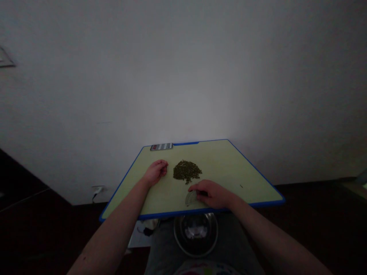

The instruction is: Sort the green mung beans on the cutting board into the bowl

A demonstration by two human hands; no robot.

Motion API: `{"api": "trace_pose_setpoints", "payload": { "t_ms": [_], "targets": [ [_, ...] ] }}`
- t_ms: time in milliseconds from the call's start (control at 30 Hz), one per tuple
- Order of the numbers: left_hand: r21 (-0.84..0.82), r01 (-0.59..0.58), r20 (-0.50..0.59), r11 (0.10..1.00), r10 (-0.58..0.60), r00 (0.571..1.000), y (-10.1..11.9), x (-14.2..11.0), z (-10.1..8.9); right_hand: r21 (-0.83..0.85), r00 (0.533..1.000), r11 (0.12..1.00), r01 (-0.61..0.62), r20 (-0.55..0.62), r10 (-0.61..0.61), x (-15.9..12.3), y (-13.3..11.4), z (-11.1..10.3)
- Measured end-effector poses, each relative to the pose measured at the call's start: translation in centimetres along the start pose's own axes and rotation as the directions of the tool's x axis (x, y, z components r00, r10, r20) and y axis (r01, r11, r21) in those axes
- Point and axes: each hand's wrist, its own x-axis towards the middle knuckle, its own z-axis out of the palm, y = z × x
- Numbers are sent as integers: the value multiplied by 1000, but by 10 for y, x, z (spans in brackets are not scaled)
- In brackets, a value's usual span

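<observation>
On the blue-rimmed cutting board (235, 168): clear plastic scraper (190, 198), chopped herb pile (187, 171)

Steel bowl (195, 233) below the near edge, on the lap. At that edge, right hand (212, 193), fingers curled over the clear plastic scraper. Left hand (155, 172), fingers loosely curled together, empty, just beside the chopped herb pile at mid-board. Silver-striped flat object (161, 146) on the far edge; white wall (183, 68) beyond.
</observation>
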Motion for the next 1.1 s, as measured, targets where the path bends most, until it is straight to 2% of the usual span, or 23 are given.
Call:
{"api": "trace_pose_setpoints", "payload": {
  "t_ms": [467,800,967,1100],
  "targets": [
    [6,-5,10,1000,5,1000,-2,3,-1,16,999,999,30,11,-30,-8,-2,1],
    [0,-15,26,1000,15,1000,-5,4,-3,79,1000,997,-8,-16,10,-9,0,0],
    [-2,-17,13,1000,17,1000,-5,4,-3,-92,984,987,-129,-136,116,2,2,9],
    [11,-2,16,1000,1,1000,-4,3,-2,-199,970,963,-183,-195,144,13,5,20]
  ]
}}
